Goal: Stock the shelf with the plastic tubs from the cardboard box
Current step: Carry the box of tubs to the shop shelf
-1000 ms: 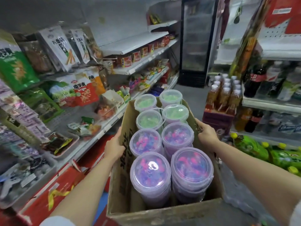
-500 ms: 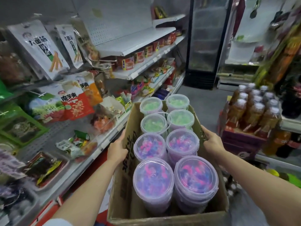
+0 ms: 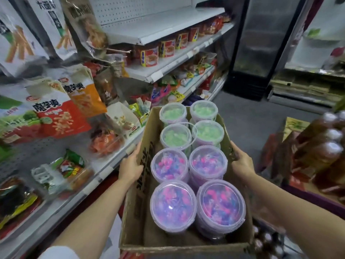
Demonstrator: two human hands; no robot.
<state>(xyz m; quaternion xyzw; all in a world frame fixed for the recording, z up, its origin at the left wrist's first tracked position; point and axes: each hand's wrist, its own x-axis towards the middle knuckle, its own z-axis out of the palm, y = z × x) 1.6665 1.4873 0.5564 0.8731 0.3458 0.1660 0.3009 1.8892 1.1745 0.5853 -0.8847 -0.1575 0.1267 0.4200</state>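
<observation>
While carried along the aisle, drew nearer the bare upper shelf [image 3: 164,25] than a second ago. Left hand [image 3: 130,166] clamped on the left wall of the cardboard box [image 3: 138,212]. Found all eight lidded tubs [image 3: 173,203] unmoved inside, none stocked yet. Right hand [image 3: 242,163] clasped round the right wall. Noted snack bags [image 3: 56,116] crowding lower shelves at left, bottles [image 3: 328,152] narrowing passage at right.

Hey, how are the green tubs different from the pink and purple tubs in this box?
The green tubs hold pale green pieces; the pink and purple tubs hold mixed pink, purple and blue ones. Green sit at the box's far end, pink and purple nearest the person. All eight are round with clear lids.
</observation>
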